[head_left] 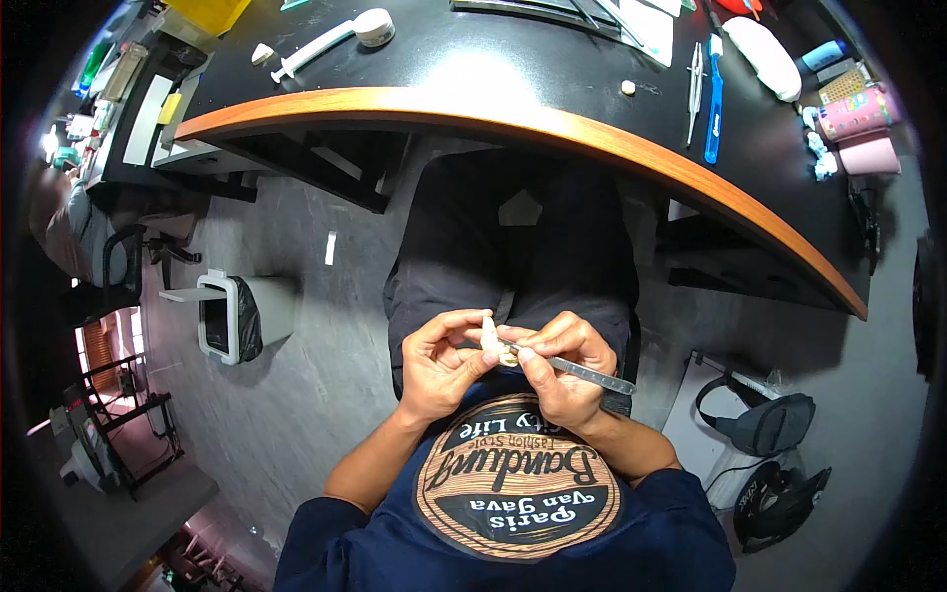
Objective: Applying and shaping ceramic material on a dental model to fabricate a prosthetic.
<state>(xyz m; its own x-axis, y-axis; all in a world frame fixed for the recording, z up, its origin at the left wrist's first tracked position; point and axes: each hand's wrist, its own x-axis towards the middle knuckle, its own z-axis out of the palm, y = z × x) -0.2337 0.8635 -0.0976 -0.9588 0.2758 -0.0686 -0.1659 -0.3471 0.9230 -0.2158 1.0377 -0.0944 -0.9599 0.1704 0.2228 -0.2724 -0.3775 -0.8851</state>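
My left hand (441, 367) pinches a small cream-coloured piece (490, 333), like a dental cast, between thumb and fingers over my lap. Part of the piece is hidden by the fingers. My right hand (566, 367) is closed on a flat metal scalpel (597, 377) with graduated marks along its handle, which sticks out to the right. Its working end points left and meets the cream piece; whether a blade is fitted there I cannot make out. Both hands are close together, just in front of my shirt.
A black desk with an orange-brown edge (395, 100) curves ahead. On it lie a white syringe-shaped tool (314, 51), a round white jar (374, 28), tweezers (695, 94), a blue-handled brush (713, 109) and a small cream piece (628, 88). A lidded bin (266, 318) stands left; a bag (774, 424) lies right.
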